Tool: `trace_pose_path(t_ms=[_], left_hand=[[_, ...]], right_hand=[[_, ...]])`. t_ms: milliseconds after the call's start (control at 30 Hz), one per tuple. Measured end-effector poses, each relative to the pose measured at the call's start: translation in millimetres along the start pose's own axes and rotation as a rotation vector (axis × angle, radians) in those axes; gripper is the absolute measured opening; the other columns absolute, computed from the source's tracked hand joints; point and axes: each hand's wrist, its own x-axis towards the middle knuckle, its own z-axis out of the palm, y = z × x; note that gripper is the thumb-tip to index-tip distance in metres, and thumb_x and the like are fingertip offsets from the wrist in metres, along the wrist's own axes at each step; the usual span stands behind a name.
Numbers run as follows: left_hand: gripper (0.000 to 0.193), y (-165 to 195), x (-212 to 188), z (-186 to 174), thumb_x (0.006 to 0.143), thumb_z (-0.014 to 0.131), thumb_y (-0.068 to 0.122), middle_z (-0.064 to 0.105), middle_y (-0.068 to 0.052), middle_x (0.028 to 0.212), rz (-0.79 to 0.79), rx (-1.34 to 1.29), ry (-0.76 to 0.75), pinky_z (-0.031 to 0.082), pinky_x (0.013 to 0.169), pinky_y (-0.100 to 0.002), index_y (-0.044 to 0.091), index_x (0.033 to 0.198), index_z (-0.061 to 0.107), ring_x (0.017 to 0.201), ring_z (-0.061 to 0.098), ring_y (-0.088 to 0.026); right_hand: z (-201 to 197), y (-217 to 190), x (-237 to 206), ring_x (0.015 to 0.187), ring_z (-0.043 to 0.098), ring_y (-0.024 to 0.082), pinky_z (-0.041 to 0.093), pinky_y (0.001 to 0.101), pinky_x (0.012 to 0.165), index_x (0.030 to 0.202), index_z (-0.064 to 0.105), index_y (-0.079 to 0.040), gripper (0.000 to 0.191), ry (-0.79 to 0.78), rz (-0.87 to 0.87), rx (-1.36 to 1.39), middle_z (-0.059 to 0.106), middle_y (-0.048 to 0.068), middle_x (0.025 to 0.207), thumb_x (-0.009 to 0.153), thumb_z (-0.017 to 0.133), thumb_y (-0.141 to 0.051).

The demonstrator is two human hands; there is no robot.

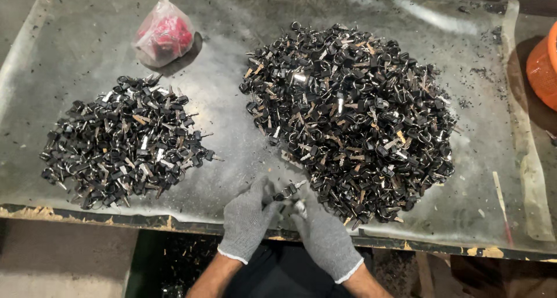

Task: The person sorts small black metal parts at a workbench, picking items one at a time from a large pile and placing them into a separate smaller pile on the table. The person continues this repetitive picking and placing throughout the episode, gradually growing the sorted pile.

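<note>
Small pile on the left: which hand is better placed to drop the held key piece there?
Probably the left hand: it grips the key piece and lies nearer the small pile than the right hand.

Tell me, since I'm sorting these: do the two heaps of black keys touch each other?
Apart. The head view shows a bare strip of table between the small heap and the big heap.

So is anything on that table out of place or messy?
Mostly tidy: two separate heaps of black-headed keys. Odd bits: dark crumbs scattered near the far right corner, a lone red-filled plastic bag, and the table's chipped front edge.
</note>
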Motion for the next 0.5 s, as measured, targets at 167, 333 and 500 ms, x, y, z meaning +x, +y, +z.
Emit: trace_pose_path(t_ms=[167,333,500], left_hand=[[0.019,-6.4,-5.6,6.3,0.08,0.076,0.02,0.072,-0.006,0.084,0.197,0.024,0.102,0.056,0.065,-0.042,0.015,0.098,0.072,0.072,0.071,-0.027],[0.014,-9.4,-3.2,10.7,0.083,0.069,0.012,0.07,-0.009,0.088,0.267,0.095,0.023,0.055,0.066,-0.044,0.011,0.097,0.07,0.077,0.071,-0.029],[0.014,-8.2,-3.6,8.3,0.084,0.068,0.012,0.07,-0.011,0.088,0.285,0.032,0.059,0.055,0.065,-0.046,0.009,0.098,0.07,0.077,0.07,-0.033]], right_hand=[[3.6,-3.1,6.7,0.078,0.074,0.04,0.062,0.0488,0.061,0.131,0.044,0.006,0.057,0.177,-0.261,-0.012,0.064,0.027,0.115,0.093,0.065,-0.03],[8.5,-17.0,14.3,0.084,0.074,0.041,0.062,0.0439,0.058,0.113,0.055,0.004,0.039,0.546,-0.452,-0.167,0.066,0.029,0.116,0.086,0.064,-0.024],[1.8,-17.2,11.0,0.076,0.075,0.029,0.061,0.0395,0.058,0.113,0.058,-0.004,0.019,0.143,-0.212,-0.367,0.068,0.015,0.101,0.099,0.059,-0.017]])
